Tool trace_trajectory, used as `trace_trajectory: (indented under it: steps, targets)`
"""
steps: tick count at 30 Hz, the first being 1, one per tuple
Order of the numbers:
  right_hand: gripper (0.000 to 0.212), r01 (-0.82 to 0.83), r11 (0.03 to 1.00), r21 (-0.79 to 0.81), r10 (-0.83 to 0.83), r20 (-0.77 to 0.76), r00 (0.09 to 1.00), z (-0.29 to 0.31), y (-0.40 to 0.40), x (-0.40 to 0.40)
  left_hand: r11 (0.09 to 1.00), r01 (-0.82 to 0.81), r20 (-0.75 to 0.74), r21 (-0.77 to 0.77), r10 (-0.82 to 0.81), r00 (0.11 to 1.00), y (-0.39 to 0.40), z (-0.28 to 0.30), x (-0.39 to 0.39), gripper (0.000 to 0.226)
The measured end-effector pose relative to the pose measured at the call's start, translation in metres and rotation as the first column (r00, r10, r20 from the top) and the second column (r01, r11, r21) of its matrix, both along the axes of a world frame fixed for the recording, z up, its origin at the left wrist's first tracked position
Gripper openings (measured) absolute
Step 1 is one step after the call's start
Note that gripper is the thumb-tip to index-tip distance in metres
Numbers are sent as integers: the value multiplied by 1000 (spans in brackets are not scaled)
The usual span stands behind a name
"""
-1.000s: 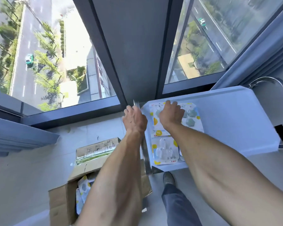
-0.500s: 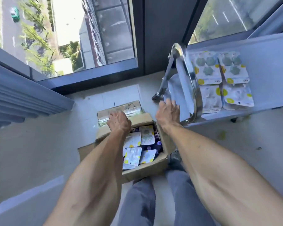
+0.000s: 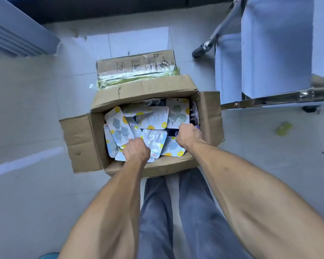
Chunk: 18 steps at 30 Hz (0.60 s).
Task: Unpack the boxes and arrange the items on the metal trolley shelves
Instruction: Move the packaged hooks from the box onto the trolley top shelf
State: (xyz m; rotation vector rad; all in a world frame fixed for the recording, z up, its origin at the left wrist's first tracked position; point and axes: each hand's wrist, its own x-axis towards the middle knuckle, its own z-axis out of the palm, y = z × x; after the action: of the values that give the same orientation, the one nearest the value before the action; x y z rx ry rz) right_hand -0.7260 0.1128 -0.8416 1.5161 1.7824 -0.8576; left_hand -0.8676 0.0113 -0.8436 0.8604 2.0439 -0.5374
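Note:
An open cardboard box stands on the floor in front of my legs. Inside lie several white blister packs with yellow dots and grey or clear hooks. My left hand is down in the box's near left part, fingers curled onto a pack there. My right hand is in the right part, fingers curled on a pack by the right wall; the fingertips of both hands are hidden. The metal trolley stands at the upper right, its shelves covered in bluish film.
A smaller taped cardboard box lies just behind the open one. A trolley wheel rests on the tiles to its right. Grey curtain folds hang at the upper left. A yellow-green scrap lies on the floor at the right.
My view has swung down from the trolley's top shelf to the box. Both hands left the packs on the shelf and dropped into the box onto the packs there.

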Motion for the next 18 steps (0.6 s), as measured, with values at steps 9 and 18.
trace_trajectory:
  steps: [9,18]
  targets:
    - [30,12,995,96,-12,0,1000,-112,-3,-12,982,-57,-6,180,59,998,21,-111,5,15]
    - [28,53,977,207,-62,37,997,-174,19,-29,970,-89,75,228,73,995,68,-182,17,50]
